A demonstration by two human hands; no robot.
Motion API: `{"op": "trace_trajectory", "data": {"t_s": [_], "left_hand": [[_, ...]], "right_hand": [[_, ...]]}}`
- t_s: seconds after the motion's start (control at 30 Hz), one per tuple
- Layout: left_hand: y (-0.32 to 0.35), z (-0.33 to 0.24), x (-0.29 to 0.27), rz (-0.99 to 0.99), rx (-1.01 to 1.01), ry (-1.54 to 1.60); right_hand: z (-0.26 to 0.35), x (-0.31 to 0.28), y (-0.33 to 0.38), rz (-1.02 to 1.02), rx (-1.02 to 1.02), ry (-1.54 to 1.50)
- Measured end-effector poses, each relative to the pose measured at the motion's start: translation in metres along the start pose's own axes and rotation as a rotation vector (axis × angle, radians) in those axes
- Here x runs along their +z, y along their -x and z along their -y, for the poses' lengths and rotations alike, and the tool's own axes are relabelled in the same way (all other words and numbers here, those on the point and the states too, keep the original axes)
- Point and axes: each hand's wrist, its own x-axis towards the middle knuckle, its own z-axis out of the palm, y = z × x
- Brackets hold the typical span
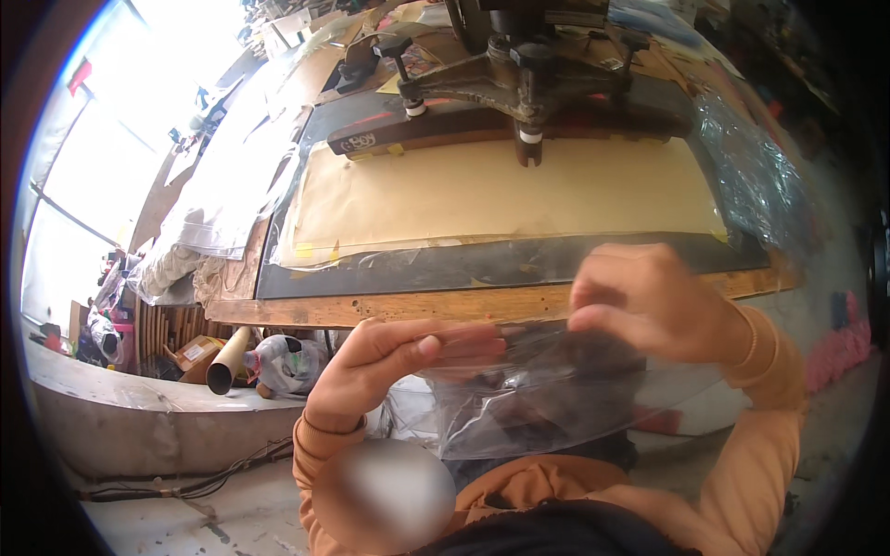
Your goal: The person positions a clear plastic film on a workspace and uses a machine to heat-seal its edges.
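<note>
A sheet of clear plastic film [538,398] hangs between my hands in front of my body, wrinkled and see-through. My left hand [380,361] grips its upper left edge, thumb on the near side and the fingers stretched behind the film. At the upper right edge, my right hand [640,301] is closed in a pinch on the film, higher than the left. Just beyond the hands, a large cream-coloured sheet [519,199] lies on a black board [389,278], with thin clear film showing along its near edge.
A dark metal press-like frame [533,88] with a long bar stands over the cream sheet's far side. Crumpled clear plastic [751,167] lies at the right. The wooden table edge [371,309] runs before me. Below left are a cardboard tube [229,361] and a plastic jug [286,364].
</note>
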Motion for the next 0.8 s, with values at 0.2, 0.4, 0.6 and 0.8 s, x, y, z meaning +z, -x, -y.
{"op": "trace_trajectory", "data": {"t_s": [0.2,0.4,0.6,0.8], "left_hand": [[0.008,0.018,-0.009,-0.108,0.111,0.06],[-0.018,0.005,-0.037,-0.179,0.057,-0.204],[-0.085,-0.013,-0.088,-0.136,-0.047,-0.551],[-0.12,0.016,-0.124,-0.154,0.131,-1.08]], "right_hand": [[-0.008,-0.019,0.026,-0.06,0.092,0.153],[-0.022,-0.025,0.013,-0.236,0.148,0.304],[-0.081,-0.027,-0.027,-0.397,-0.016,0.712],[-0.127,-0.021,-0.034,-0.339,-0.183,0.818]]}}
